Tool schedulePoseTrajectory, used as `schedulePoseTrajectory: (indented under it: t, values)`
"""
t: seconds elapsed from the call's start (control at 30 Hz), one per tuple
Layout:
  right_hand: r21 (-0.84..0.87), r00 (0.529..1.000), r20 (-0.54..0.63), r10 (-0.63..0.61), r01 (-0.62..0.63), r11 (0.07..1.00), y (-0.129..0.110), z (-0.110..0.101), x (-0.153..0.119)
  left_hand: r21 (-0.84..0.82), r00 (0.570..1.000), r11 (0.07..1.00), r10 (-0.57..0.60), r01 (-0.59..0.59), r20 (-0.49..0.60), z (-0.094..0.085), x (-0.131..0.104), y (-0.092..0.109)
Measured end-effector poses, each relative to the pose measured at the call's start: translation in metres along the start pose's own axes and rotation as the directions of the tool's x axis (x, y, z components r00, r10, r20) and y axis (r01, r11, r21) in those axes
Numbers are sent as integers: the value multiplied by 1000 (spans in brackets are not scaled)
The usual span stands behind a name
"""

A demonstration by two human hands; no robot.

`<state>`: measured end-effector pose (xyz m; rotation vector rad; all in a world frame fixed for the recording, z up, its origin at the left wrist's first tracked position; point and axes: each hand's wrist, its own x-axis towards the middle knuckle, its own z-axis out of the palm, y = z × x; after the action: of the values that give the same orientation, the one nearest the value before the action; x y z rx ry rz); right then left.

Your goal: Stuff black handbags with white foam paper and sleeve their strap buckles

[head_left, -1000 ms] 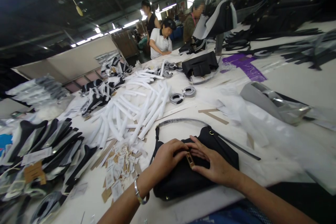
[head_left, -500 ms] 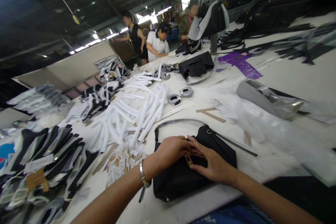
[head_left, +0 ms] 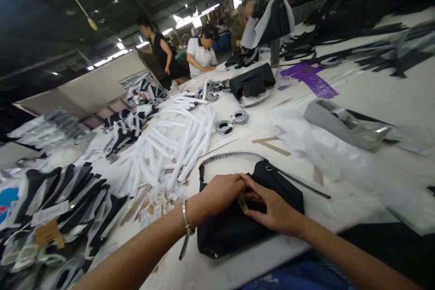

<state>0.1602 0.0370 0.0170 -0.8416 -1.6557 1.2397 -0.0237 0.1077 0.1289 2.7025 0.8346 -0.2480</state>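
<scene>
A black handbag (head_left: 224, 231) lies on the white table before me, its wrapped handle (head_left: 234, 155) arching away from me. My left hand (head_left: 224, 192) rests over the middle of the bag, fingers bent down at a gold clasp (head_left: 242, 204). From the right, my right hand (head_left: 268, 204) closes its thumb and fingers about the same clasp, and its fingertips meet the left hand. A thin dark strap (head_left: 306, 183) runs off the bag's right side. The left fingertips are partly hidden.
White padded tubes (head_left: 190, 145) and two grey coils (head_left: 239, 117) lie beyond the bag. Black wrapped pieces (head_left: 68, 195) are piled at left, clear plastic sheeting (head_left: 353, 172) at right. Another black bag (head_left: 253, 82) sits farther back. Several people work behind the table.
My hands have shifted slightly at the clasp, the left one covering more of its top. In the background, the standing person in black has moved left. The view has shifted a little.
</scene>
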Motion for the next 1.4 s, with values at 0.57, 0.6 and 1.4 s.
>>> schedulePoseTrajectory:
  t: [0.57,0.6,1.4]
  values:
    - [56,998,8,56,-56,997,-1,-2,2,-550,919,830,-287,98,-270,30,-47,-7]
    - [11,999,3,40,-40,999,-3,-2,3,-563,917,822,-285,83,-280,31,-50,-3]
    - [-246,983,-175,-64,19,969,-9,-1,8,-521,819,850,-241,-80,-520,45,-49,20]
